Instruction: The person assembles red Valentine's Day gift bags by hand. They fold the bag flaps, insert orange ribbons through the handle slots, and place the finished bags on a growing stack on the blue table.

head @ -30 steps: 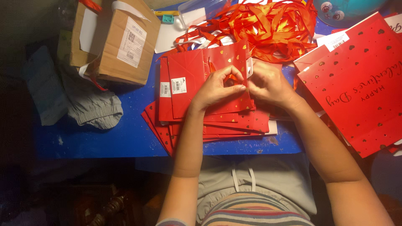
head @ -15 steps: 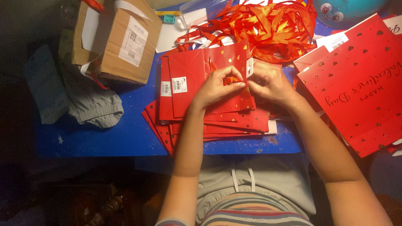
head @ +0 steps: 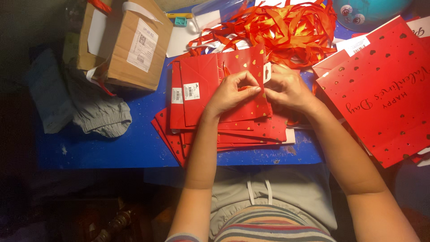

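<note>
A flat red gift bag [head: 210, 85] with gold hearts lies on top of a stack of like red bags [head: 251, 132] on the blue table [head: 116, 148]. My left hand [head: 233, 92] pinches the bag's upper right part, fingertips closed on it by a bit of red ribbon. My right hand [head: 286, 87] meets it fingertip to fingertip at the bag's right edge, next to a small white tag [head: 267, 71]. What exactly my right fingers pinch is hidden.
A heap of red and orange ribbon [head: 277, 31] lies behind the bags. Larger red bags with gold script [head: 380, 98] lie at the right. A cardboard box [head: 127, 42] stands at the back left, grey cloth [head: 101, 116] beside it. A teal ball [head: 363, 11] is at the back right.
Both hands stay on the top bag; the fingertips have shifted only slightly.
</note>
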A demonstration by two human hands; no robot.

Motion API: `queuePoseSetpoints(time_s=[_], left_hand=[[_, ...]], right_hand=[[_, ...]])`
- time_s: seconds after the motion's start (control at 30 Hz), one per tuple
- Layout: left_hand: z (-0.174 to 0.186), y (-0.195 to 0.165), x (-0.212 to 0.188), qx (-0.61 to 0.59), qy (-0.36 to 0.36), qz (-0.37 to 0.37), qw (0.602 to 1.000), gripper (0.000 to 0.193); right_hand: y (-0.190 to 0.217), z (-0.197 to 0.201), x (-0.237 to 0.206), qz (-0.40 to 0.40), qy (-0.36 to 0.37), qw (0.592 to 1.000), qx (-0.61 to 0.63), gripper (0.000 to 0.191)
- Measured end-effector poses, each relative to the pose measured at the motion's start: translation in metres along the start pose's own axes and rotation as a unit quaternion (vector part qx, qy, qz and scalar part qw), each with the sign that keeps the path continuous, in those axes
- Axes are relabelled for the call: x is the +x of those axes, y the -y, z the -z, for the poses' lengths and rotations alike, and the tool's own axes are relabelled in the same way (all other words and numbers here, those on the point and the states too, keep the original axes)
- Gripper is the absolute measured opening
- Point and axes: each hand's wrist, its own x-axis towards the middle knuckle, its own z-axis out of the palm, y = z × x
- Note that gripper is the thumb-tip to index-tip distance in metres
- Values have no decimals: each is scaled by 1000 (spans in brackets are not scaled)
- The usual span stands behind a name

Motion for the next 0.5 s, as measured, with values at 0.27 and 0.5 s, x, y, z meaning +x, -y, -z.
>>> queuePoseSetpoints(time_s=[0.27, 0.5], left_hand=[[-1, 3, 1, -13, -4, 35, 999, 12], [-6, -12, -1, 156, -49, -94, 982, 12]], right_hand=[[-4, -1, -1, -169, 16, 985, 5, 28], [3, 4, 2, -3, 4, 1000, 19, 37]])
